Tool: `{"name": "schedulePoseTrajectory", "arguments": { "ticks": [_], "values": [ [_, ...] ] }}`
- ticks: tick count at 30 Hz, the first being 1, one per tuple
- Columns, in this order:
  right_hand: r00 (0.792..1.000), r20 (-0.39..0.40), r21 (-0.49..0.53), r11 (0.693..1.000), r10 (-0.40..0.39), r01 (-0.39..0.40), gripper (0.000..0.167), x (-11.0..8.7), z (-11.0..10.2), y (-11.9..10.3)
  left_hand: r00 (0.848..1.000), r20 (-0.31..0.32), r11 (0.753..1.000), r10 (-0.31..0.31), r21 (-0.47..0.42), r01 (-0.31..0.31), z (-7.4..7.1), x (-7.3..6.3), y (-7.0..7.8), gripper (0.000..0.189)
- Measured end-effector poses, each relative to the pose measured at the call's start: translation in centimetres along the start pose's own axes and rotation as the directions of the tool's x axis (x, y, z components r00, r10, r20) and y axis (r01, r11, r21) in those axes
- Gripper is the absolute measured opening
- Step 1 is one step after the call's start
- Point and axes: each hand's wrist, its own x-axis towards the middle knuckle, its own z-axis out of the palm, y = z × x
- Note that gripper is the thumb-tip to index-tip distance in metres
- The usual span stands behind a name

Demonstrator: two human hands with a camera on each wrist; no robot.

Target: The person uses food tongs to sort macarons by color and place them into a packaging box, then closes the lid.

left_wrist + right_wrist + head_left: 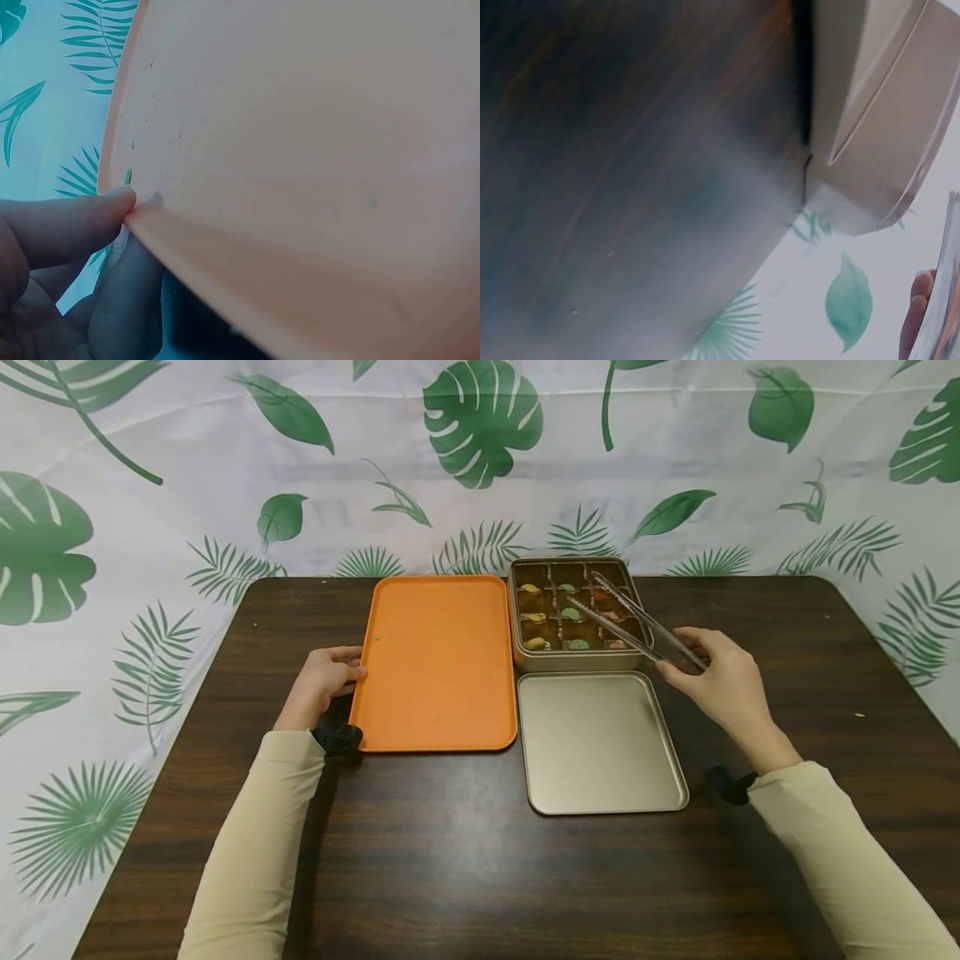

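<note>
My left hand point(322, 681) pinches the left rim of an orange tray point(438, 668); in the left wrist view the thumb lies on top and fingers sit under the edge. Metal tongs point(678, 647) are gripped in my right hand point(723, 681), their two arms spread apart above a square tin point(573, 662). Inside the tin, a brown divided insert point(550, 602) holds small yellow, green and reddish pieces in its compartments. Nothing shows between the tong tips. The right wrist view catches only part of the tongs point(939, 300) and the fingers point(915, 311) at its right edge.
In front of the tin lies a flat gold-coloured lid point(603, 743), right of the tray. All stand on a dark wooden table point(450, 860). A white cloth with green leaves point(337, 543) hangs behind. Small crumbs dot the tray.
</note>
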Motion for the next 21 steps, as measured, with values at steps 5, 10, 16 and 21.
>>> {"name": "schedulePoseTrajectory", "arguments": {
  "ticks": [5,10,16,21],
  "values": [
    [0.996,-0.026,-0.01,0.997,0.08,-0.081,0.049,0.3,-0.3,1.3,1.0,-0.001,1.0,-0.003,0.002,0.003,0.0,0.0,0.1,0.053],
    [0.984,-0.064,-0.027,0.986,0.164,-0.166,0.048,0.5,-0.5,2.4,1.0,-0.004,1.0,0.002,-0.006,-0.002,0.0,0.0,0.1,0.053],
    [0.96,-0.052,-0.065,0.958,0.275,-0.278,0.053,0.3,-0.8,3.6,1.0,-0.006,1.0,0.0,-0.004,0.0,0.0,-0.1,0.1,0.052],
    [0.94,-0.05,-0.097,0.935,0.337,-0.341,0.055,0.4,-1.2,4.8,1.0,-0.002,1.0,0.001,-0.008,-0.001,0.0,-0.2,0.2,0.053]
  ]
}}
